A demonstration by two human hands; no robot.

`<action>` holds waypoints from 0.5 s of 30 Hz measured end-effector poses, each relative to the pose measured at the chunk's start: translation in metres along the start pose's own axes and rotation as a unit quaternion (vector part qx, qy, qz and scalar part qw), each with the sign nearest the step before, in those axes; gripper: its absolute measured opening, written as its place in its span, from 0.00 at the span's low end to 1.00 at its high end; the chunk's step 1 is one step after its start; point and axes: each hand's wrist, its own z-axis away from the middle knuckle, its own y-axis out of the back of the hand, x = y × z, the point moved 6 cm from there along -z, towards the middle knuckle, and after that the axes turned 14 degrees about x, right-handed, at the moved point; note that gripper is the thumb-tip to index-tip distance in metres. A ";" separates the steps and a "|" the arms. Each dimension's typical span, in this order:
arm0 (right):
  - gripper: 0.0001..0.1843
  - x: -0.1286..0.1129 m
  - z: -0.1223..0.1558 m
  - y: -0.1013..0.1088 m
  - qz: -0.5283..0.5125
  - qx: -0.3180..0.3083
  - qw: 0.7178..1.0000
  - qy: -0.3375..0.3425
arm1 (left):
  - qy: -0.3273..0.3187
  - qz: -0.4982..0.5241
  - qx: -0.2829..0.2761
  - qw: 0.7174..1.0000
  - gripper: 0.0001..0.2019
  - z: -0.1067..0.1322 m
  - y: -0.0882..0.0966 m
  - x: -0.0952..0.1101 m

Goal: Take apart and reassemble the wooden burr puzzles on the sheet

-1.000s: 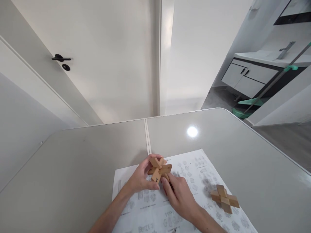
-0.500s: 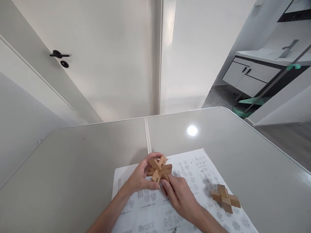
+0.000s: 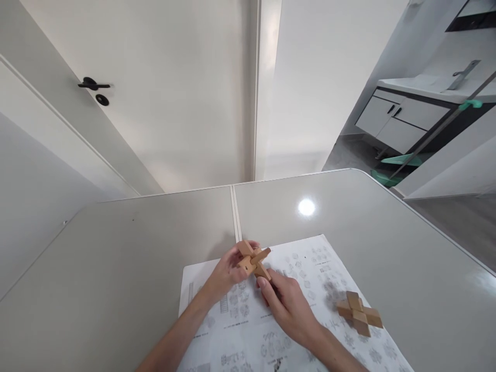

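A wooden interlocking puzzle (image 3: 253, 260) of crossed bars is held up over the printed sheet (image 3: 248, 336). My left hand (image 3: 228, 268) grips it from the left, its fingers curled behind and the thumb in front. On the lower right, my right hand (image 3: 284, 299) pinches one bar end between thumb and fingers. A dark mark shows on one of the bars. Some of the puzzle's far side is hidden by my left fingers. To the right of my right hand, a second wooden puzzle (image 3: 359, 313) in a cross shape rests on the sheet.
The sheet carries small printed diagrams and lies on a grey table (image 3: 96, 289) with a pale seam (image 3: 235, 213). Beyond the table's far edge stands a white door (image 3: 186, 93) with a black handle (image 3: 93, 84). A sink cabinet (image 3: 403, 116) is at the far right.
The held puzzle has been turned in my hands, so its bars point in different directions. My left thumb has moved up along it. The second puzzle stays on the sheet.
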 end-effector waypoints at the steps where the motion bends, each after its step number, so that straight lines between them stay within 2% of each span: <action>1: 0.22 -0.001 0.000 0.001 -0.003 0.002 1.000 0.001 | 0.003 0.003 0.007 1.000 0.38 0.000 0.001 -0.002; 5: 0.21 -0.004 0.001 0.003 -0.007 0.016 1.000 0.011 | 0.012 0.017 0.008 1.000 0.38 0.000 0.002 -0.008; 9: 0.21 -0.006 0.001 0.003 -0.021 0.032 0.999 0.030 | 0.007 -0.002 0.010 1.000 0.38 0.002 0.000 -0.003; 15: 0.21 -0.003 -0.001 0.002 -0.009 0.035 0.999 0.022 | 0.011 -0.015 0.024 1.000 0.45 0.002 0.002 -0.003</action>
